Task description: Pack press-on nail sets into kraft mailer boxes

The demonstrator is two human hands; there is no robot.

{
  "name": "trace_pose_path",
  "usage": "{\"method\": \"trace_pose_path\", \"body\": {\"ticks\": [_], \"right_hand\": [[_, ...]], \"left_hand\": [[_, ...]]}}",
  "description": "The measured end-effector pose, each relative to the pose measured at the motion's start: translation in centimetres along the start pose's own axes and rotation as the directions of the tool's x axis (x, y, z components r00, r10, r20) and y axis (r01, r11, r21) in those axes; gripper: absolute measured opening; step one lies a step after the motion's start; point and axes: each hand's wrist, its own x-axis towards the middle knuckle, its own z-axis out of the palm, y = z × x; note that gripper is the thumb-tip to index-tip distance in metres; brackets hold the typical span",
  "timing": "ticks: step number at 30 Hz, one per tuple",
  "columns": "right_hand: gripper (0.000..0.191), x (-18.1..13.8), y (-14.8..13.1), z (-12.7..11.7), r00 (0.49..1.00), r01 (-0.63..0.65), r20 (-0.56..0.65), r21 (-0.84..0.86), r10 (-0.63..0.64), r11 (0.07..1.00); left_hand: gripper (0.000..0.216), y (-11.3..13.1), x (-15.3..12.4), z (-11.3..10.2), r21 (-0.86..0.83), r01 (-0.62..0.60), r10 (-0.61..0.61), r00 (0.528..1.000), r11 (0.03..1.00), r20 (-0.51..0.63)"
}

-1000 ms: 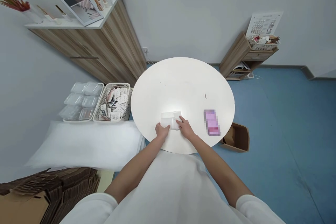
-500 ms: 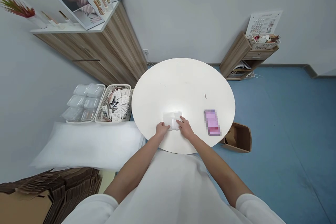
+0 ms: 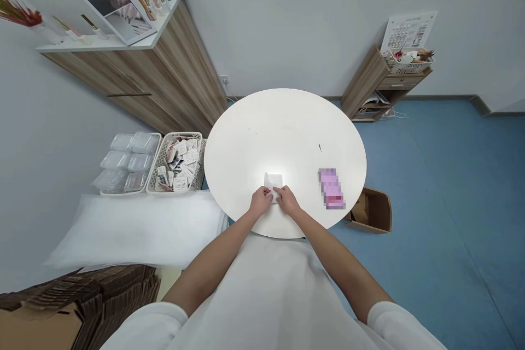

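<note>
A small folded white sheet (image 3: 273, 180) lies on the round white table (image 3: 287, 131), near its front edge. My left hand (image 3: 261, 200) and my right hand (image 3: 287, 200) sit side by side at the sheet's near edge, fingertips pinched on it. Both hands rest on the tabletop. To the right on the table lies a pink rectangular thing (image 3: 331, 188), blurred out.
Left of the table stand a white basket of small packets (image 3: 178, 161) and a tray of clear plastic boxes (image 3: 123, 161). A stack of white foam sheets (image 3: 135, 227) lies nearer, with flattened cardboard (image 3: 74, 301) below. An open cardboard box (image 3: 371, 210) sits on the blue floor at right.
The white sheet has become narrower, folded in from the left. My left hand moved right, close to my right hand.
</note>
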Motion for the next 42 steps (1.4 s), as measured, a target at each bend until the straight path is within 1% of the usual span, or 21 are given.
{"method": "trace_pose_path", "body": {"ticks": [4,8,10,13,15,17,19,21,22,23,25,26,28,30,31,33,34,36,39,42], "right_hand": [[0.043,0.2,-0.2,-0.1,0.999,-0.042,-0.02,0.022,0.043,0.999],[0.032,0.4,-0.8,-0.7,0.993,-0.105,-0.043,0.108,0.11,0.989],[0.025,0.7,-1.2,-0.9,0.989,-0.135,-0.05,0.118,0.142,0.984],[0.018,1.3,-1.6,-0.8,0.973,-0.209,-0.079,0.077,0.215,0.975],[0.016,1.7,-1.6,-0.7,0.957,-0.259,-0.114,0.066,0.265,0.964],[0.016,2.0,-1.4,-0.6,0.949,-0.279,-0.132,0.079,0.288,0.957],[0.017,2.2,-1.2,-0.5,0.949,-0.277,-0.129,0.093,0.287,0.956],[0.016,2.3,-1.0,-0.5,0.951,-0.269,-0.132,0.096,0.28,0.958],[0.016,2.3,-0.9,-0.4,0.951,-0.265,-0.139,0.091,0.276,0.96],[0.015,2.2,-0.9,-0.4,0.952,-0.258,-0.147,0.085,0.268,0.963],[0.011,1.9,-0.7,-0.3,0.962,-0.223,-0.147,0.069,0.231,0.972],[0.009,1.6,-0.6,-0.3,0.97,-0.193,-0.141,0.061,0.199,0.979],[0.014,0.8,-0.4,-0.5,0.984,-0.1,-0.145,0.034,0.104,0.994],[0.025,-0.3,-0.2,-0.9,0.985,0.036,-0.168,-0.058,-0.046,0.998],[0.032,-0.8,0.0,-1.1,0.978,0.118,-0.157,-0.131,-0.138,0.984],[0.047,-1.5,0.2,-1.5,0.952,0.273,-0.058,-0.278,-0.299,0.921],[0.054,-1.6,0.3,-1.6,0.939,0.329,0.01,-0.331,-0.345,0.884],[0.064,-1.3,0.4,-1.7,0.926,0.374,0.101,-0.396,-0.365,0.839],[0.07,-0.1,0.3,-1.8,0.93,0.366,0.131,-0.423,-0.343,0.829],[0.069,0.8,0.1,-2.0,0.925,0.379,0.155,-0.388,-0.347,0.84]], "left_hand": [[0.031,-0.5,-1.0,1.0,0.194,-0.169,0.152,0.984,0.966,0.098],[0.051,-0.9,-2.2,1.8,0.344,-0.303,0.265,0.952,0.889,0.155],[0.055,-0.9,-2.8,2.1,0.465,-0.336,0.286,0.942,0.819,0.178],[0.059,-0.9,-3.6,2.4,0.623,-0.384,0.318,0.922,0.682,0.221],[0.06,-1.1,-4.0,2.4,0.648,-0.444,0.361,0.893,0.619,0.267],[0.057,-1.3,-4.1,1.8,0.624,-0.499,0.41,0.863,0.601,0.296],[0.049,-1.6,-3.8,0.9,0.596,-0.515,0.454,0.851,0.616,0.266],[0.045,-1.7,-3.0,-0.3,0.593,-0.512,0.498,0.843,0.622,0.206],[0.045,-1.8,-2.5,-0.8,0.596,-0.53,0.527,0.826,0.604,0.201],[0.046,-1.8,-1.9,-1.2,0.596,-0.562,0.556,0.801,0.574,0.222],[0.05,-1.9,-0.9,-1.6,0.592,-0.624,0.588,0.755,0.511,0.288],[0.051,-2.0,-0.5,-1.6,0.591,-0.642,0.589,0.742,0.489,0.319],[0.051,-2.2,0.0,-1.4,0.6,-0.646,0.574,0.742,0.473,0.347],[0.052,-2.5,0.1,-1.2,0.606,-0.641,0.562,0.747,0.471,0.355],[0.052,-2.6,0.2,-1.1,0.603,-0.644,0.562,0.745,0.47,0.358],[0.054,-2.8,0.2,-1.1,0.593,-0.654,0.569,0.738,0.469,0.363],[0.054,-2.8,0.3,-1.1,0.587,-0.658,0.573,0.735,0.472,0.363],[0.053,-2.8,0.6,-1.4,0.565,-0.667,0.579,0.729,0.485,0.364],[0.053,-2.4,1.2,-1.9,0.496,-0.695,0.59,0.713,0.521,0.378],[0.054,-1.9,1.7,-2.3,0.441,-0.706,0.59,0.707,0.554,0.39]]}}
